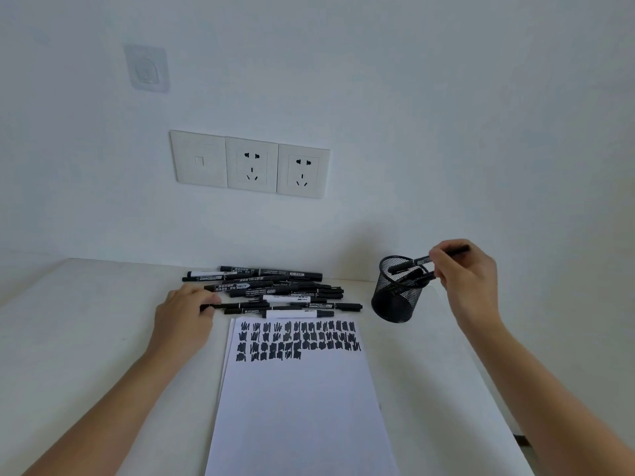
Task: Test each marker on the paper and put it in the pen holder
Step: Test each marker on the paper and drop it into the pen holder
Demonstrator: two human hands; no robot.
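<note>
A pile of several black markers (275, 290) lies at the back of the white table, just beyond a sheet of white paper (299, 407) whose top bears rows of black scribbles. My left hand (184, 309) rests at the pile's left end, its fingers pinching the end of a thin black marker (240, 306). To the right stands a black mesh pen holder (395, 290) with a few markers inside. My right hand (464, 273) hovers over its right rim, gripping a black marker (417, 263) tilted with its lower tip inside the holder's mouth.
The white table (86, 321) meets a white wall at the back. On the wall above the pile are a switch plate and two sockets (251, 163), and higher left a clear adhesive hook (147, 68). The table's right edge runs diagonally near my right forearm.
</note>
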